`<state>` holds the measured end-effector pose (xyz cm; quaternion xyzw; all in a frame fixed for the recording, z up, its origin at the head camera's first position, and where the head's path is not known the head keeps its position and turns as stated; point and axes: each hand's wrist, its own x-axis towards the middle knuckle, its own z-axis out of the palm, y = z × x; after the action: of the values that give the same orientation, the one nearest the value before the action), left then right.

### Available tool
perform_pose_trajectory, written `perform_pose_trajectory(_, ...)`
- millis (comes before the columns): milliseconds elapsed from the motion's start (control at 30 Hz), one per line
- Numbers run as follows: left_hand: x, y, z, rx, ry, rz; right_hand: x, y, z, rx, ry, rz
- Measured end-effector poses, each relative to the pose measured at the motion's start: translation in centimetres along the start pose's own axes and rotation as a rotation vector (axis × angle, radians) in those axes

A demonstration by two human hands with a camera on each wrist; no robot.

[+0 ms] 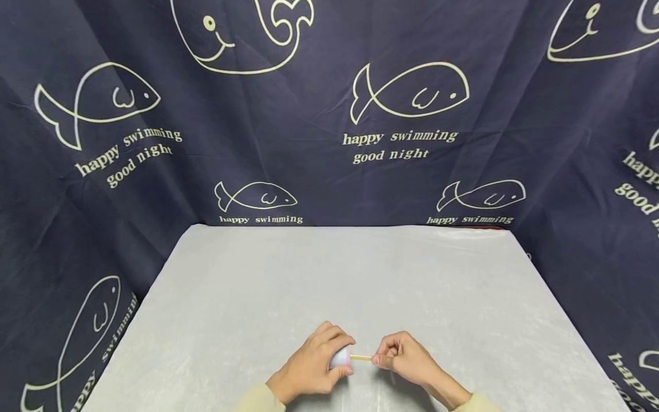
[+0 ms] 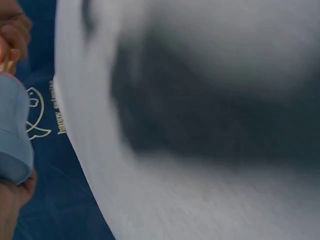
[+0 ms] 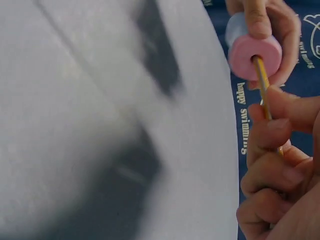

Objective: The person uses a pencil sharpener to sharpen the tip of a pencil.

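Observation:
My left hand (image 1: 312, 361) grips a light-blue pencil sharpener (image 1: 340, 357) with a pink front face. In the right wrist view the pink face (image 3: 240, 56) has a round hole, and a yellow striped pencil (image 3: 263, 87) runs into it. The pencil's tip is hidden inside. My right hand (image 1: 407, 357) pinches the pencil between thumb and fingers, a short way from the hole. At the left edge of the left wrist view, the sharpener's blue body (image 2: 14, 120) shows with the fingers behind it.
Both hands are over the near part of a table covered with a pale grey cloth (image 1: 329, 274). Dark blue curtains (image 1: 319, 114) printed with fish and lettering hang behind the table and along both sides.

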<state>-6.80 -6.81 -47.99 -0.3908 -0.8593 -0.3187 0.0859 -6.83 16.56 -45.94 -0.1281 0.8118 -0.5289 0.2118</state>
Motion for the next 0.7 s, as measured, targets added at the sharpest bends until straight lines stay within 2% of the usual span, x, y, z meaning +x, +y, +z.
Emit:
perform_pose_trajectory(67,0.1,0.0,0.1,0.050,0.016,0.033,0.1,0.1,-0.1,0.012,-0.010,0.010)
perform_pose_trajectory(167,0.6,-0.1,-0.3,0.064,0.007,0.030,0.0,0.1,-0.2,-0.130,0.065,-0.015)
perform_pose_trajectory(233,1.0,-0.2,-1.0,0.048,-0.021,0.000,0.0,0.0,0.0,-0.245,0.131,-0.082)
perform_pose_trajectory(367,1.7,-0.3,-2.7,-0.041,-0.105,-0.116,0.0,0.2,0.3,-0.444,0.303,-0.398)
perform_pose_trajectory(467,2.2,-0.6,-3.8,-0.123,-0.141,-0.206,0.1,0.5,0.4,-0.597,0.455,-0.642)
perform_pose_trajectory(567,2.6,-0.8,-4.4,-0.228,-0.162,-0.268,0.4,0.7,0.4,-0.709,0.551,-0.806)
perform_pose_trajectory(700,3.0,-0.8,-4.7,-0.396,-0.202,-0.321,0.9,0.3,0.4,-0.809,0.665,-0.967)
